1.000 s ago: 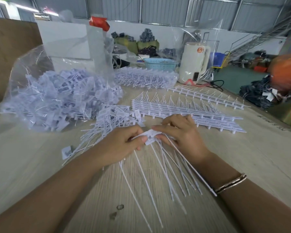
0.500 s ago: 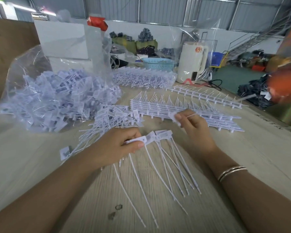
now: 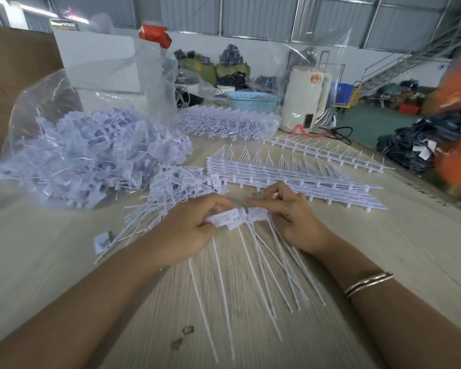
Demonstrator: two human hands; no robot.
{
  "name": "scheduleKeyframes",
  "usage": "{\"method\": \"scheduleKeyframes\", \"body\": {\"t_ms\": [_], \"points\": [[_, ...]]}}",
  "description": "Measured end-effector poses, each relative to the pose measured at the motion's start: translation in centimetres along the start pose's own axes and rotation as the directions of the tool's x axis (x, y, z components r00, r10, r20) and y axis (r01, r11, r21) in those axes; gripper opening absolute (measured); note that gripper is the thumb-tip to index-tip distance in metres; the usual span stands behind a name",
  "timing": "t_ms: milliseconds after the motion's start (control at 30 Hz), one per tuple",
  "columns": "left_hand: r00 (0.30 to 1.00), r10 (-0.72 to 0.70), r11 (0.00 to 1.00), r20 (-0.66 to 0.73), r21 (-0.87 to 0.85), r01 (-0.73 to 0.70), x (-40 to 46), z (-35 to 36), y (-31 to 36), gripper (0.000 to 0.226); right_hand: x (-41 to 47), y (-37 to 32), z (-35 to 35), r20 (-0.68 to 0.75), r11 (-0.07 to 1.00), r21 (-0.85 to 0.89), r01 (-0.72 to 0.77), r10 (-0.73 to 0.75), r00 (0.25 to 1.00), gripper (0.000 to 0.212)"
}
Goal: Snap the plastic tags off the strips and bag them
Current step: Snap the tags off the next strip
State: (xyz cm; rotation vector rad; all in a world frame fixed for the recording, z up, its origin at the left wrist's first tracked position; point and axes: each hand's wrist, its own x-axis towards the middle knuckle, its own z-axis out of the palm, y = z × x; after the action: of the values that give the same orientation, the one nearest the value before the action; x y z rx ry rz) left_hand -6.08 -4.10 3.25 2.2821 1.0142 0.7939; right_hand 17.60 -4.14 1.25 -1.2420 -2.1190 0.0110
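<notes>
My left hand [image 3: 194, 230] grips a bunch of white plastic tags [image 3: 229, 218] by their flat heads, their long thin tails fanning toward me over the wooden table [image 3: 383, 262]. My right hand [image 3: 290, 217] pinches the right end of the same bunch of heads. A stack of unbroken tag strips [image 3: 290, 174] lies just beyond my hands. Loose snapped tags [image 3: 171, 193] are heaped to the left. A clear plastic bag [image 3: 85, 150] full of tags sits at the far left.
A single strip [image 3: 322, 151] lies behind the stack, and another bagged pile of strips [image 3: 229, 123] sits farther back. A blue basket [image 3: 252, 101] and a white kettle [image 3: 305, 99] stand at the table's far edge. A stray tag head [image 3: 101, 242] lies at the left.
My right hand came back from the strip stack to the bunch and now pinches its right end. The left hand kept its grip on the tags.
</notes>
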Motion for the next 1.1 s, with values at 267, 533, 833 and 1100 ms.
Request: {"method": "scheduleKeyframes", "body": {"t_ms": [267, 533, 833, 1100], "points": [[0.987, 0.104, 0.979, -0.12, 0.188, -0.08, -0.3, 2.0, -0.2, 0.032, -0.2, -1.9, -0.8, -0.128, 0.986, -0.148, 0.073, -0.092, 0.988, 0.048], [0.991, 0.047, 0.998, -0.124, 0.043, -0.042, 0.1, 1.7, -0.1, 0.027, 0.5, -2.7, 0.4, -0.134, 0.891, -0.32, 0.323, -0.38, 0.915, 0.031], [0.987, 0.011, 0.985, -0.162, 0.169, 0.017, 0.3, 1.2, -0.5, 0.025, 0.4, -2.5, 0.0, -0.259, 0.895, -0.352, 0.273, -0.374, 0.891, 0.024], [0.988, 0.08, 0.976, -0.134, 0.213, -0.051, 0.3, 1.1, -0.6, 0.015, 0.4, -2.9, 0.0, -0.144, 0.965, -0.19, 0.179, -0.208, 0.968, 0.033]]}}
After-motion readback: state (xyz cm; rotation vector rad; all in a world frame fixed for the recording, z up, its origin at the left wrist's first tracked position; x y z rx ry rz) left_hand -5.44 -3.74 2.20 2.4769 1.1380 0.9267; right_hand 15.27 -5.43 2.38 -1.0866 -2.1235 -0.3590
